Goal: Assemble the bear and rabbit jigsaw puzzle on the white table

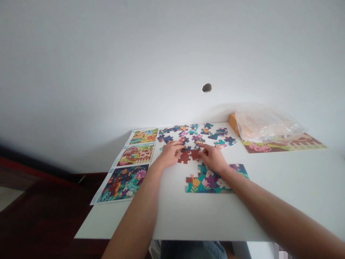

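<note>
Fingers (175, 143) slightly parted, touching brown puzzle pieces (184, 157)

The joined puzzle section (211, 182) is teal with a yellow flower (196, 183).

Two reddish-brown jigsaw pieces (184, 157) lie just beside each other.
</note>
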Available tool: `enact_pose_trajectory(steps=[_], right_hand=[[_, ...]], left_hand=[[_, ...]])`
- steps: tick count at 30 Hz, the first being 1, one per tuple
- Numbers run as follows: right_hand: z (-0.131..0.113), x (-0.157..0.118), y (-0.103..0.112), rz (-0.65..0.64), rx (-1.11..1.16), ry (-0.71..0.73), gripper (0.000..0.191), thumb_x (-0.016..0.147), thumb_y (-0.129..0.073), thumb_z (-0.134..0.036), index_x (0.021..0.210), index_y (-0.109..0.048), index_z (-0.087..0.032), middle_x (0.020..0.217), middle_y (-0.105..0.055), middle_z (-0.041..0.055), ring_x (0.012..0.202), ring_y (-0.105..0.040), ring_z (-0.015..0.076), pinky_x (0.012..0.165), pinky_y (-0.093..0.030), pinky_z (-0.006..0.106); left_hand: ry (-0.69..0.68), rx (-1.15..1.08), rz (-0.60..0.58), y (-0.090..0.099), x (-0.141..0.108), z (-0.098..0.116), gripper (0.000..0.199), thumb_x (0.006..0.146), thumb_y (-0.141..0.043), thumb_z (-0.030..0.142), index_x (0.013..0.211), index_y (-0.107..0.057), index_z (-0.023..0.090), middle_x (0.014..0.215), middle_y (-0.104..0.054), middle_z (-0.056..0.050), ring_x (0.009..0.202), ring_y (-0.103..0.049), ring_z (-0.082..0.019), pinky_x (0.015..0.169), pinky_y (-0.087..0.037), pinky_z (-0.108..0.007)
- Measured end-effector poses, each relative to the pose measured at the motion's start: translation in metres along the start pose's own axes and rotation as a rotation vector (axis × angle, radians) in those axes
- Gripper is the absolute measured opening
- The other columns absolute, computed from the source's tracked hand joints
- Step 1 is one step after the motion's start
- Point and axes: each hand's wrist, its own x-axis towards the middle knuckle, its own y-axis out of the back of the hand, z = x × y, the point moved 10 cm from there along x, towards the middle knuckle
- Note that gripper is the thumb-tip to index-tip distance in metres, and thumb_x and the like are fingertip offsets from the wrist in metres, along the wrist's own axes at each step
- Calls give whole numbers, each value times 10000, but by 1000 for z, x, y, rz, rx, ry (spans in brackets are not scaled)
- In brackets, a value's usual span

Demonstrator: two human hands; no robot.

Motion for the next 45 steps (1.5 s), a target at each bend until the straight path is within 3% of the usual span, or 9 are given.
enact_pose_trajectory(steps=[13,19,23,29,31,34,38,41,45], right_hand=[[1,0,-3,-27,-60,-19,300,855,-582,-255,1118,-707,-185,789,-745,19,723,-671,174,712,-466,271],[0,0,-2,-25,-52,-19,283,850,-586,-252,1099,-709,-195,776,-741,16,714,-669,176,699,-460,275],[1,0,-2,-23,-54,-22,277,847,-591,-252,1092,-710,-196,763,-738,14,726,-668,180,718,-462,280],[2,1,-3,-21,-52,-19,284,842,-591,-247,1094,-708,-192,753,-735,8,737,-665,180,720,-458,281],[2,1,-3,-16,-50,-18,280,842,-594,-250,1092,-708,-194,758,-736,9,731,-664,178,718,-457,279],[2,1,-3,-12,-45,-17,269,845,-598,-257,1085,-705,-201,773,-738,11,728,-663,175,712,-455,276],[2,1,-4,-20,-56,-13,206,838,-621,-276,1008,-712,-205,771,-735,12,743,-658,179,718,-451,281],[-1,1,-4,-34,-115,4,150,829,-627,-258,930,-726,-208,777,-725,24,767,-647,185,751,-442,299],[-11,-1,-4,-40,-181,59,157,841,-647,-310,939,-736,-224,892,-713,48,900,-627,221,871,-412,371]], left_hand=[[136,-18,96,9,-1,-24,249,865,-577,204,1059,-733,207,1109,-623,-78,1048,-613,-220,991,-499,-370],[179,-5,238,31,-2,-26,295,916,-469,166,1086,-708,198,1089,-632,-78,1022,-630,-207,982,-509,-367],[312,-83,394,46,-8,-43,370,884,-442,77,1157,-671,176,1137,-648,-96,1109,-615,-227,1044,-484,-410],[533,-254,434,34,-16,-69,394,879,-470,74,1242,-603,149,1195,-644,-123,856,-703,-180,725,-623,-338],[500,-233,438,37,-14,-64,376,865,-506,72,1210,-633,149,1257,-622,-131,970,-692,-217,834,-612,-396],[254,-65,399,46,-5,-31,324,843,-548,68,1087,-718,196,1357,-593,-88,1280,-533,-279,1114,-435,-508],[-69,-58,98,20,3,11,300,852,-551,88,981,-768,250,1280,-674,-2,1401,-407,-264,1183,-339,-516],[-116,-94,-63,1,2,20,263,863,-586,157,1022,-772,254,1267,-685,-12,1375,-448,-272,1177,-337,-520],[-95,-68,-92,-5,2,16,223,863,-632,225,1037,-768,255,1236,-700,-32,1281,-528,-272,1183,-286,-540]])
